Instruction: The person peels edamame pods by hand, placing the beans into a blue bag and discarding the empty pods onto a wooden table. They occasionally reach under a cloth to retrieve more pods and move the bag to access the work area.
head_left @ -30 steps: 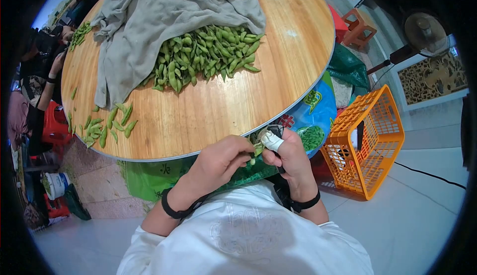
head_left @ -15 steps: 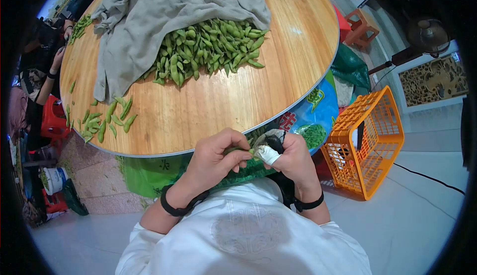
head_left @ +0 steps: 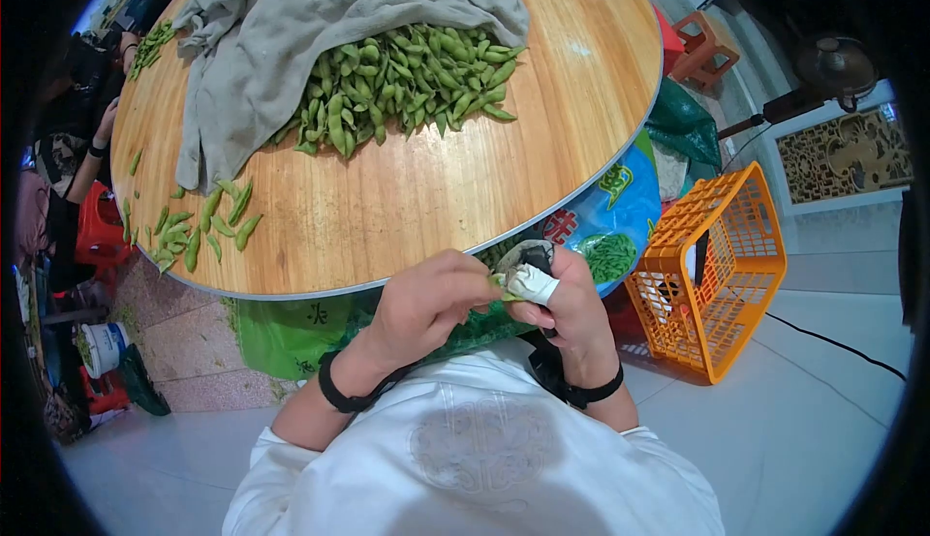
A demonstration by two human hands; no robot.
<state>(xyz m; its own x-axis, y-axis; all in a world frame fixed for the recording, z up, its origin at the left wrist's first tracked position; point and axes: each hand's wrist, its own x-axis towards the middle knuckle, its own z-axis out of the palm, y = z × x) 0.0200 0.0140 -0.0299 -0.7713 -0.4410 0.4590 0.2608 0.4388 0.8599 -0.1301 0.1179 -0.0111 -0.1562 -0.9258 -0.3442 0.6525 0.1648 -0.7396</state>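
Far left: another person's hand (head_left: 107,122), at the rim of the round wooden counter (head_left: 387,216); small pod pile (head_left: 152,47) farther along that edge.

Near left of the counter: loose green pods (head_left: 194,231), scattered, some touching.

Left to middle: grey cloth (head_left: 291,52), rumpled, draped over part of a large pod heap (head_left: 397,91), the front of which lies bare.

Centre, just off the near edge: left hand (head_left: 426,304), thumb and fingertips drawn together in a narrow pinch on one green pod (head_left: 513,296). The pod sits between the two hands, above a green bag (head_left: 295,337). Handling note: a light pinch close to the pod's end should steady it without crushing; both wrists low and close give better control.

Right of centre: right hand (head_left: 578,313), curled around a dark item (head_left: 536,258), partly hidden, kind uncertain; thumb bound in white wrapping (head_left: 533,284), beside the pod. Handling note: press with the wrapped thumb, in short, measured pushes, bare fingertips clear of the dark item.

Beyond: blue printed bag (head_left: 630,197), under the counter's edge.

Far right: orange crate (head_left: 712,337), on the floor; fan (head_left: 835,69) behind.
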